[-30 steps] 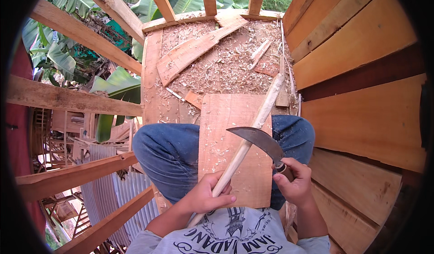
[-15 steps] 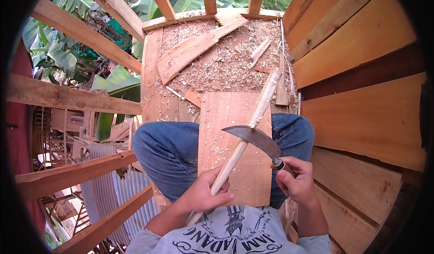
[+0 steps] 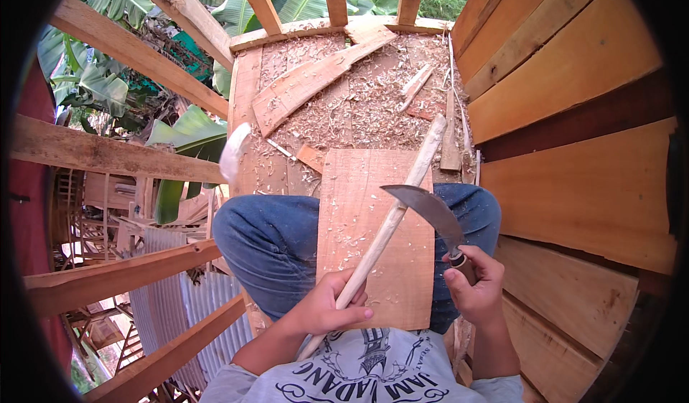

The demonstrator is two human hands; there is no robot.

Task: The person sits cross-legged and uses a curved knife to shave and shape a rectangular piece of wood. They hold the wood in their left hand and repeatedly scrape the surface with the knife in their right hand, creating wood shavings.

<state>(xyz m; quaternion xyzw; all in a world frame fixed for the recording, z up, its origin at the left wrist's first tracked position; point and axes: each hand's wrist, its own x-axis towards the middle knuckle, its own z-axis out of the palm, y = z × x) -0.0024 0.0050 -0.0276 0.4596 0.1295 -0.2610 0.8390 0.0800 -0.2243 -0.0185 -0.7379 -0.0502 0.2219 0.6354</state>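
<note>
A long pale wooden stick (image 3: 392,220) slants from my shirt up and to the right, over a flat wooden board (image 3: 352,188) that lies across my lap. My left hand (image 3: 335,306) is wrapped round its lower part. In my right hand (image 3: 476,282) is the wooden handle of a sickle (image 3: 439,213). Its dark curved blade crosses the stick above the middle, with the tip pointing left; whether the edge touches the wood I cannot tell. Small shavings are scattered on the board.
Curled shavings cover the plank floor (image 3: 244,116) ahead, with a tapered plank (image 3: 308,80) and several offcuts among them. Wooden slats (image 3: 115,152) stand along the left, and orange-brown boards (image 3: 574,180) wall the right. A blurred pale piece (image 3: 233,152) hangs in the air at left.
The sickle and my right hand have shifted a little right, the blade sliding toward its tip on the stick. A blurred pale piece has appeared at left. My left hand keeps its grip.
</note>
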